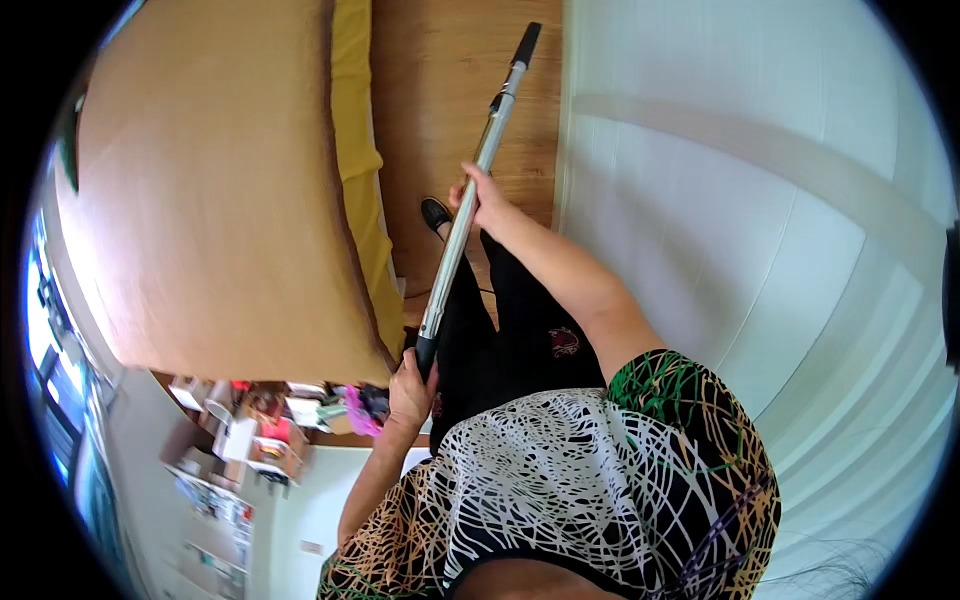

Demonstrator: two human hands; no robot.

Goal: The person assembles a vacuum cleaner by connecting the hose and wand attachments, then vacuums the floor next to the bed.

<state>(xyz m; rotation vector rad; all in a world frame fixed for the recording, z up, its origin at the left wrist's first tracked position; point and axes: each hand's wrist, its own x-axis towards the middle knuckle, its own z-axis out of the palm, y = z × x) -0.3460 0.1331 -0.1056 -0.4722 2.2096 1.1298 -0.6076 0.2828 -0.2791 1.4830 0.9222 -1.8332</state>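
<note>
Patterned shirt [590, 480] close up, above a wood floor [440, 90] beside a bed [210, 180].
Left hand [410, 392] grips the pole [465, 205] at its near end; right hand [482, 200], arm outstretched, closes around it farther along.

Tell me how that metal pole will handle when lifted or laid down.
The metal pole looks like a straight, shiny tube, so it is probably stiff and fairly light. Its smooth surface may be slippery; the left hand and right hand grip it apart. Being round, it would likely roll on the floor.
</note>
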